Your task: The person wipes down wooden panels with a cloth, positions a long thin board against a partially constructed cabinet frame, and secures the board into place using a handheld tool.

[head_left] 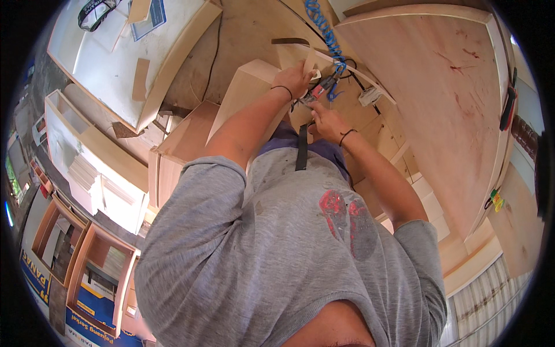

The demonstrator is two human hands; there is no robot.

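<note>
My left hand, with a dark cord at its wrist, reaches over a pale wooden box. Its fingers are closed around a thin, light wood-coloured strip; the hold is partly hidden. Close to it, my right hand is closed, thumb and fingers together beside a red and grey air tool. What that hand grips is too small and covered to make out. A coiled blue air hose runs down to the tool. Below my hands, a black strap hangs against my grey shirt.
A large wooden panel stands at the right. A white-topped cabinet piece lies at the far left, with wooden frames below it. A dark cable crosses the floor. A white block-like item lies right of the tool.
</note>
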